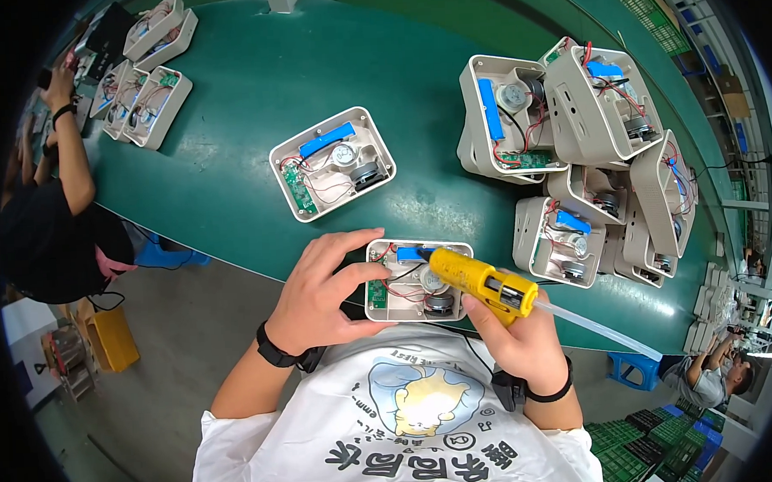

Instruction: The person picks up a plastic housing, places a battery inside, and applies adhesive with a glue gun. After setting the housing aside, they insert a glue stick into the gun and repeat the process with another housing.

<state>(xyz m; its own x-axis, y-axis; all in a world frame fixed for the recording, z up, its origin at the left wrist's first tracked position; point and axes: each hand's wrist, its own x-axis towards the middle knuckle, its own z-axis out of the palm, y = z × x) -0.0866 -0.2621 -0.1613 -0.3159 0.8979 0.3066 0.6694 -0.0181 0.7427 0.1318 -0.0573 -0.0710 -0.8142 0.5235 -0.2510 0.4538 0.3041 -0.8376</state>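
Item in hand: open beige plastic housing [418, 278], at the near edge of the belt, six o'clock from the lone housing at centre. Inside show a blue battery cell, a small motor, a green circuit board, a round speaker and red and black wires.

Left hand [323, 287]: fingers spread and pressed on the housing's left rim, steadying it.

Right hand [515, 334]: clenched round a yellow hot-glue gun [483, 284], its nozzle down among the wiring near the battery; a clear glue stick [596, 322] trails out at four o'clock.

Progress, as judged: gluing of this unit under way; whether any bead is laid cannot be told. One open unit [333, 162] waits at twelve o'clock; a heap of housings [585, 159] sits at two o'clock, finished or not unclear.

Surface: green conveyor belt [250, 83], more units [146, 79] at ten o'clock.

Room: workshop floor, another worker's arm [72, 151] at nine o'clock, a yellow crate [115, 339], a blue stool [635, 370].
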